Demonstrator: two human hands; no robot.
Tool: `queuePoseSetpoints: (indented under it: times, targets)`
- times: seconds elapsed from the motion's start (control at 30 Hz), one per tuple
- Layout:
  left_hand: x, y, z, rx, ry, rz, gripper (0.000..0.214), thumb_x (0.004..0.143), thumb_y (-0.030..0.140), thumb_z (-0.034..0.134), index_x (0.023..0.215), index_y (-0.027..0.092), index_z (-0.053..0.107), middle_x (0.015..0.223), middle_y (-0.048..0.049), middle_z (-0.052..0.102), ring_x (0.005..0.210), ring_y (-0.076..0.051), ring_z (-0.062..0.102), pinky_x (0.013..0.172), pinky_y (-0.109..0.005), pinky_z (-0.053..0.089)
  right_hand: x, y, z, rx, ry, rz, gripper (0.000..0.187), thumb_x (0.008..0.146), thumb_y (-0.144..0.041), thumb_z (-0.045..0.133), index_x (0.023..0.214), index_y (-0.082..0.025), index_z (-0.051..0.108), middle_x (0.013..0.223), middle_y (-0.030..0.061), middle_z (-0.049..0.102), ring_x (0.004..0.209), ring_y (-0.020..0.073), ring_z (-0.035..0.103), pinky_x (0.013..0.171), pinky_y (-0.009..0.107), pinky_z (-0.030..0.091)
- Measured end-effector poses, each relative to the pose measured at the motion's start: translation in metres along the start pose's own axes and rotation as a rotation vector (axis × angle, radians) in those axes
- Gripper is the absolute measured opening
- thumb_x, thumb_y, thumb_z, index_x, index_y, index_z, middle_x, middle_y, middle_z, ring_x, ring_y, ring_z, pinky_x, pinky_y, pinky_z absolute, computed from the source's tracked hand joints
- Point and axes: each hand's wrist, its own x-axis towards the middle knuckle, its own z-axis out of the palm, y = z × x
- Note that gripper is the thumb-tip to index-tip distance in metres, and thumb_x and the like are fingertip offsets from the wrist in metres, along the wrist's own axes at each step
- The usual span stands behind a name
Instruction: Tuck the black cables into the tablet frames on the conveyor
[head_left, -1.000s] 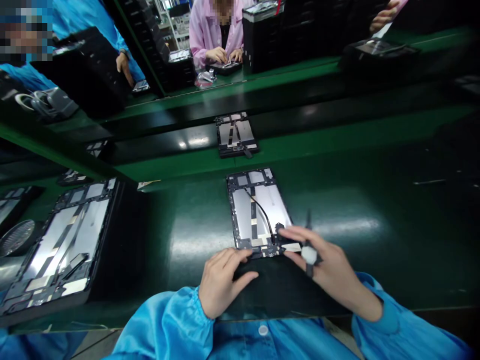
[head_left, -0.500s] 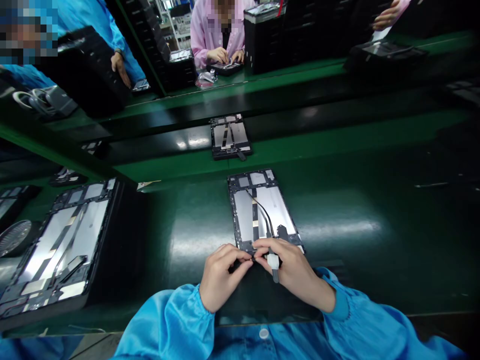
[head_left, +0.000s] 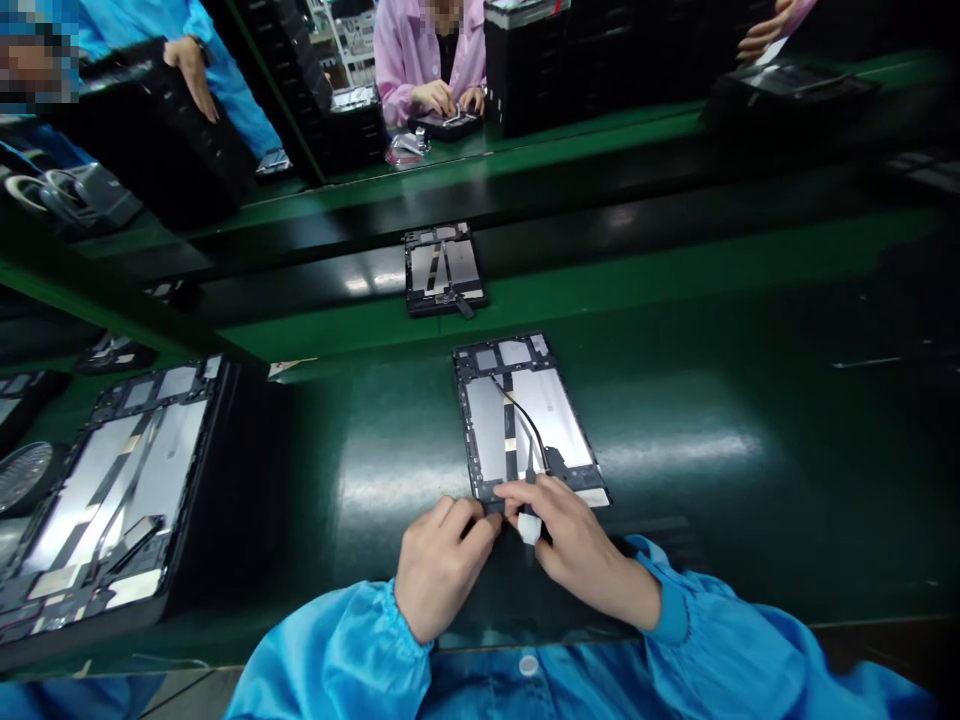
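Observation:
An opened tablet back frame (head_left: 525,415) with silver plates and a black cable lies on the green bench in front of me. My left hand (head_left: 439,565) presses its fingertips on the tablet's near edge, fingers bent together. My right hand (head_left: 574,545) pinches a thin black tool with a white wrap (head_left: 529,520), tip down on the tablet's lower edge beside the left fingertips.
A stack of similar tablet frames (head_left: 105,500) sits in a black tray at my left. Another frame (head_left: 442,270) rides the dark belt beyond. People in pink and blue coats work at the far bench among black trays (head_left: 540,60).
My right hand came in from the right and closed up against my left hand at the tablet's lower edge. The frame on the belt slid left.

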Motion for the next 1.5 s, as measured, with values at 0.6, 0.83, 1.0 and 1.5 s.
queuePoseSetpoints:
  times: [0.6, 0.83, 1.0, 1.5]
  targets:
    - [-0.009, -0.019, -0.004, 0.171, -0.002, 0.264, 0.034, 0.101, 0.013, 0.039, 0.128, 0.02, 0.058, 0.106, -0.0058, 0.065, 0.081, -0.016, 0.055, 0.068, -0.028, 0.048, 0.004, 0.004, -0.007, 0.107, 0.017, 0.031, 0.045, 0.087, 0.0, 0.044, 0.123, -0.023, 0.057, 0.096, 0.0069, 0.067, 0.091, 0.0258, 0.064, 0.081, 0.04, 0.055]
    - [-0.011, -0.013, 0.004, 0.14, -0.009, 0.188, 0.033, 0.102, 0.013, 0.035, 0.124, 0.018, 0.059, 0.105, -0.009, 0.06, 0.082, -0.017, 0.055, 0.069, -0.029, 0.049, -0.018, -0.01, -0.029, 0.294, 0.044, 0.158, 0.035, 0.104, -0.025, 0.044, 0.137, -0.029, 0.054, 0.103, 0.0066, 0.064, 0.074, 0.0179, 0.064, 0.068, 0.03, 0.058]
    - [-0.013, -0.014, 0.005, 0.105, -0.03, 0.178, 0.034, 0.102, 0.014, 0.034, 0.127, 0.018, 0.057, 0.108, -0.0094, 0.059, 0.084, -0.018, 0.055, 0.069, -0.03, 0.051, -0.025, -0.01, -0.022, 0.376, 0.061, 0.239, 0.02, 0.101, -0.025, 0.05, 0.119, -0.024, 0.06, 0.097, 0.0052, 0.065, 0.064, 0.0142, 0.063, 0.056, 0.023, 0.056]
    - [-0.013, -0.018, 0.005, 0.106, -0.035, 0.18, 0.035, 0.102, 0.014, 0.034, 0.126, 0.022, 0.058, 0.106, -0.0081, 0.059, 0.084, -0.017, 0.056, 0.07, -0.029, 0.052, -0.03, 0.004, -0.023, 0.362, 0.112, 0.377, 0.017, 0.1, -0.033, 0.051, 0.098, -0.019, 0.062, 0.065, -0.0005, 0.06, 0.05, 0.0143, 0.059, 0.047, 0.024, 0.054]
